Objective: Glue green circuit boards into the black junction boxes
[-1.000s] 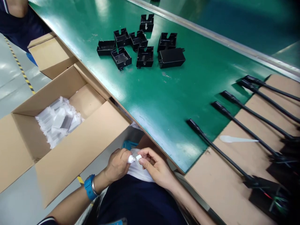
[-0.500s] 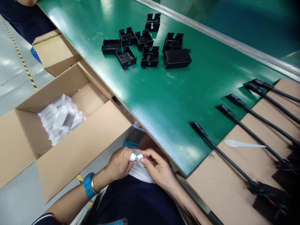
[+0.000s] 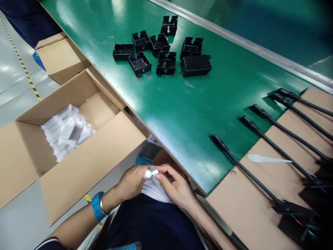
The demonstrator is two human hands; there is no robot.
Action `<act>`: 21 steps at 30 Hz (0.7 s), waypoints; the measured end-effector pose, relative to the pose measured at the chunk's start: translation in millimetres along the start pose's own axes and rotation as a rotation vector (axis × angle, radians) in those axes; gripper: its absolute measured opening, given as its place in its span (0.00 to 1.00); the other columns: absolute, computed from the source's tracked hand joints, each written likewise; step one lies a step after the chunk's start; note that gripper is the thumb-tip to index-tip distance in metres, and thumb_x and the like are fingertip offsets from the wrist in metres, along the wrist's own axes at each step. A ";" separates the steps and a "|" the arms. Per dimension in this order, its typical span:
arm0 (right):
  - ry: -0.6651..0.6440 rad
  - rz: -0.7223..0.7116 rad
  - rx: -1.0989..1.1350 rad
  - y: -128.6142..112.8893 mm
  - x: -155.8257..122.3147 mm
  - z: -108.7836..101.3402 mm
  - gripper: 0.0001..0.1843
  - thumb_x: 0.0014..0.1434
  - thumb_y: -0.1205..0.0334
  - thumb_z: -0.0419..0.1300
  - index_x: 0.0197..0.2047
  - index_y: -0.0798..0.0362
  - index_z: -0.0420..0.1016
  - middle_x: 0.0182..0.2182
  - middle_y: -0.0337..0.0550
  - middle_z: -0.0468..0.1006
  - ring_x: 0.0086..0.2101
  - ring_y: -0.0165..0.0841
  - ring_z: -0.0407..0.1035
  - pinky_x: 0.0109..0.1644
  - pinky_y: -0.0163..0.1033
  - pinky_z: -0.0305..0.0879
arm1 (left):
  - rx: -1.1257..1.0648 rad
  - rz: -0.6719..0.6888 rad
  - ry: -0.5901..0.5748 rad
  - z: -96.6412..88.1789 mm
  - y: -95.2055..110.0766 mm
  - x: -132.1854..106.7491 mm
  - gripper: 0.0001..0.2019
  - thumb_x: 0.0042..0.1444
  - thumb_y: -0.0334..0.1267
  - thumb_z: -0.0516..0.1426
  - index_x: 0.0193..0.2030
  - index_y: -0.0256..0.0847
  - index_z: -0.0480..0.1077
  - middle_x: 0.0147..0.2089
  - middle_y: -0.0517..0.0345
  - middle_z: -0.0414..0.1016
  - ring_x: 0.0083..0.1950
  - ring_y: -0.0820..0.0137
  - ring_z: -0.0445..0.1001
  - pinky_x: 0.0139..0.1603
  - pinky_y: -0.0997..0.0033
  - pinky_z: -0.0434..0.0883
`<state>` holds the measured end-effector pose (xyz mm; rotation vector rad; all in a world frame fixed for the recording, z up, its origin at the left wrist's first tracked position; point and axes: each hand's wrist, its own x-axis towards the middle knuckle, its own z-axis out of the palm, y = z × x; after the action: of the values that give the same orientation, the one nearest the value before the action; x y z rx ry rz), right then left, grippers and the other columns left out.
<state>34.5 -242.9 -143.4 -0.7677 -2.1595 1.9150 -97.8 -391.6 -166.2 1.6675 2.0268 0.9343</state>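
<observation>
Close to my body, below the table edge, both hands are together. My left hand (image 3: 133, 182), with a blue watch and a silver bangle on its wrist, is closed around a small white tube (image 3: 147, 174) whose narrow tip points right. Most of the tube is hidden in the fingers. Between thumb and forefinger my right hand (image 3: 174, 184) pinches a small white cap (image 3: 155, 172), just at the tube's tip. Whether cap and tip touch, I cannot tell. White cloth (image 3: 156, 190) lies under the hands.
On the green table (image 3: 161, 107) stand several black plastic housings (image 3: 166, 63). At right, several black cables (image 3: 234, 159) and a white plastic stick (image 3: 267, 159) lie on cardboard (image 3: 229, 205). An open carton (image 3: 101, 146) holds wrapped pieces (image 3: 70, 130). Another person's dark clothing (image 3: 31, 21) shows top left.
The cap and the tube's tip have shifted very slightly between my fingers. Otherwise the view has moved a little, while the things on the table stay in place.
</observation>
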 end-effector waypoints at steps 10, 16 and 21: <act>0.000 0.011 0.067 -0.7 0.5 -0.8 0.10 0.60 0.57 0.59 0.42 0.52 0.75 0.33 0.42 0.73 0.34 0.31 0.67 0.41 0.37 0.65 | 0.093 -0.029 -0.012 -1.6 1.1 0.2 0.11 0.65 0.35 0.45 0.50 0.35 0.62 0.42 0.46 0.74 0.41 0.63 0.73 0.44 0.63 0.74; -0.021 0.192 0.281 5.2 7.9 4.3 0.14 0.54 0.50 0.63 0.36 0.52 0.78 0.29 0.41 0.74 0.30 0.31 0.68 0.35 0.37 0.68 | 0.154 -0.155 -0.071 0.1 1.5 0.8 0.11 0.65 0.36 0.46 0.51 0.37 0.63 0.40 0.48 0.73 0.40 0.61 0.74 0.43 0.60 0.73; -0.067 0.302 0.472 17.0 19.0 7.3 0.22 0.52 0.44 0.64 0.37 0.55 0.77 0.24 0.41 0.74 0.21 0.28 0.67 0.23 0.34 0.66 | 0.172 -0.325 -0.064 -5.1 -5.6 1.9 0.11 0.64 0.35 0.46 0.50 0.38 0.63 0.40 0.50 0.74 0.39 0.61 0.74 0.40 0.62 0.73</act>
<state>19.6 -239.6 -165.1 -0.9787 -1.5801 2.4952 -105.7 -391.6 -166.0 1.3666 2.2968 0.6025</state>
